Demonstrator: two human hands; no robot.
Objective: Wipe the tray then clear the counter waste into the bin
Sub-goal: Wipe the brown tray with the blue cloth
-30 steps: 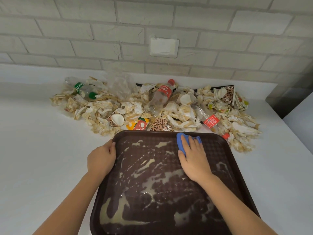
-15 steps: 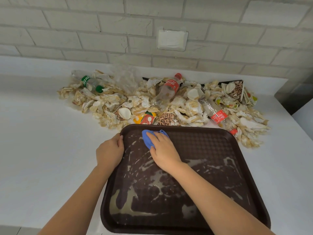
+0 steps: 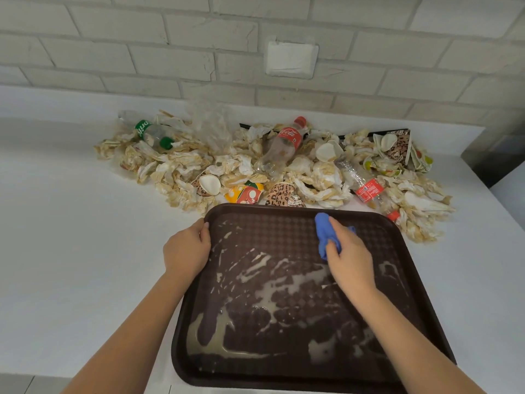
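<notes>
A dark brown tray [image 3: 409, 268] lies on the white counter in front of me, smeared with pale creamy liquid over its middle and near-left part. My right hand [image 3: 350, 258] grips a bunched blue cloth [image 3: 324, 237] against the tray's far middle. My left hand [image 3: 186, 250] holds the tray's far-left rim, fingers curled over the edge. Behind the tray lies a long heap of waste [image 3: 181, 166]: crumpled stained napkins, crushed paper cups, a red-label cola bottle [image 3: 279, 150], a green-label bottle [image 3: 149, 133] and another flattened bottle [image 3: 366, 189].
A white brick wall with a blank cover plate [image 3: 291, 59] backs the counter. The counter [image 3: 71, 237] stretches bare to the left. A dark gap and a steel surface [image 3: 494, 157] lie at the right end. No bin is in view.
My right hand swept the cloth left across the tray's far strip, then back to the right, bunching it more. The left hand stayed on the rim. The view shifted slightly.
</notes>
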